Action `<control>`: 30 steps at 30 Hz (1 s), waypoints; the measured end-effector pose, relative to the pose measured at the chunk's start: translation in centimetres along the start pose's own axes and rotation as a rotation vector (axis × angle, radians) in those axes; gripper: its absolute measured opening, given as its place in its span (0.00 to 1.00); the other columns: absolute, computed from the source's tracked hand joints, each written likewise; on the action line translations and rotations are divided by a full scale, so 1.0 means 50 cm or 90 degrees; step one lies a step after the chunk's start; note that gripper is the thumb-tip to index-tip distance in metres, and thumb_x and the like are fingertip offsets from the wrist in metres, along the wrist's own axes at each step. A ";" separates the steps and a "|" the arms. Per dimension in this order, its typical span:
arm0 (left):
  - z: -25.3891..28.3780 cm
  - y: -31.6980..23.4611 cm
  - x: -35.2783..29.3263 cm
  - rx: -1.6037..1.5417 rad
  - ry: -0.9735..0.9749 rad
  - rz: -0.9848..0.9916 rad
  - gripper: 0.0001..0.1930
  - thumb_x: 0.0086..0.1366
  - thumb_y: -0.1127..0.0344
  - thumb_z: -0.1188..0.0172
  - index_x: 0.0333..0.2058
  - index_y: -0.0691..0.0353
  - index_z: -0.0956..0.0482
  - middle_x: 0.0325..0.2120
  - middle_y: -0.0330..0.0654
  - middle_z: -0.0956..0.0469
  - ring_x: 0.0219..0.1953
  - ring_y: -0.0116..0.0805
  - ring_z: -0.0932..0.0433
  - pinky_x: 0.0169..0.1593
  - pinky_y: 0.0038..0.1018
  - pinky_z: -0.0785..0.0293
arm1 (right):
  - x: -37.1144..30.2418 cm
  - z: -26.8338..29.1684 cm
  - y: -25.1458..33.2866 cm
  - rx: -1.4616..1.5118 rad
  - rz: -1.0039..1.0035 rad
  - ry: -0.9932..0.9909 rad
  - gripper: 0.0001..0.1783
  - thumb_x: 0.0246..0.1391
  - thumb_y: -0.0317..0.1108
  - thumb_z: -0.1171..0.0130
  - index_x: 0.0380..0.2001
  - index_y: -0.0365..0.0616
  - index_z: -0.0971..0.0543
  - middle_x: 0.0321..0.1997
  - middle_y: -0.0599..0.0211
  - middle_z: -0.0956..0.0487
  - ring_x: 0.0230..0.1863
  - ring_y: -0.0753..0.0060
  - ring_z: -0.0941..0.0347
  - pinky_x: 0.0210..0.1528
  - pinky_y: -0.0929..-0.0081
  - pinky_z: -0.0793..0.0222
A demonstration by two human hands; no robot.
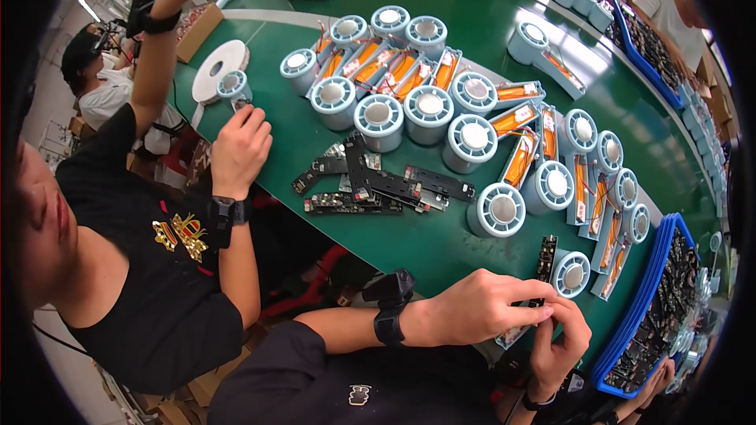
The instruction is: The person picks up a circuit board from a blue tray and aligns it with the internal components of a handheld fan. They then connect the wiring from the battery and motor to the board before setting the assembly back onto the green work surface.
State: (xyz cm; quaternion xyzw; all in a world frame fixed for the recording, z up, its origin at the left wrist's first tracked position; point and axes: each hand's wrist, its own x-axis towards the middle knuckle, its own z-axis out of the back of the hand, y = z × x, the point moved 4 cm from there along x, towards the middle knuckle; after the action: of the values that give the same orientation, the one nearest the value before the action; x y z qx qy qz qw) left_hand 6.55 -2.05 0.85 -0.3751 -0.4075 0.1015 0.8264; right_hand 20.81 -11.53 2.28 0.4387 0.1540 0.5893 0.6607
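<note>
From where I stand, the green table [417, 248] runs under everything, and at its near edge the wearer's two hands meet over the work. Biggest there is the light-blue round-headed unit [571, 274], just beyond the fingers; it looks rigid and fairly weighty at the head, with smooth sides that could slip, so I'd take it by the rim. Next comes the black circuit board [546, 258], slim, probably light and stiff, its small parts likely easy to damage; its long edges seem the safest hold. It stands out from the fingertips, away from the wearer and just left of the round head, its near end hidden among the fingers. The left hand [476, 311] appears to pinch that end between thumb and forefinger. The right hand [561, 346] has thumb and forefinger drawn close beside it; whether they grip anything, I can't tell.
</note>
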 end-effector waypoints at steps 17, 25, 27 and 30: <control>0.000 -0.007 0.008 -0.038 0.024 0.007 0.08 0.66 0.67 0.38 0.42 0.60 0.18 0.44 0.39 0.18 0.33 0.40 0.16 0.30 0.31 0.19 | -0.025 0.015 -0.054 0.008 0.039 0.008 0.08 0.49 0.18 0.41 0.35 0.32 0.22 0.30 0.59 0.20 0.29 0.72 0.27 0.33 0.74 0.32; -0.011 -0.003 0.008 -0.034 0.004 -0.017 0.06 0.69 0.66 0.40 0.40 0.63 0.20 0.40 0.40 0.19 0.29 0.42 0.17 0.29 0.31 0.20 | 0.002 0.024 -0.026 0.010 0.026 0.022 0.09 0.54 0.20 0.32 0.40 0.31 0.15 0.27 0.63 0.17 0.24 0.80 0.28 0.27 0.79 0.31; -0.011 -0.003 0.006 -0.029 0.010 -0.022 0.06 0.69 0.67 0.40 0.39 0.63 0.21 0.40 0.40 0.19 0.29 0.42 0.17 0.29 0.31 0.20 | 0.000 0.024 -0.030 0.025 0.018 0.021 0.10 0.54 0.20 0.32 0.40 0.31 0.15 0.26 0.64 0.17 0.23 0.81 0.29 0.27 0.80 0.31; -0.007 -0.002 0.006 -0.042 -0.007 -0.018 0.07 0.69 0.66 0.39 0.38 0.65 0.21 0.39 0.40 0.19 0.29 0.42 0.17 0.29 0.31 0.20 | 0.003 0.023 -0.029 0.015 0.020 0.034 0.10 0.54 0.20 0.32 0.41 0.31 0.15 0.24 0.66 0.18 0.22 0.81 0.30 0.27 0.80 0.32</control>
State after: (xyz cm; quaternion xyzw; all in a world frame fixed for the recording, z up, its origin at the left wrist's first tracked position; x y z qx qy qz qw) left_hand 6.97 -2.16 0.94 -0.3959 -0.4207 0.0786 0.8125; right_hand 22.61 -11.75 1.85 0.4327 0.1717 0.6093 0.6419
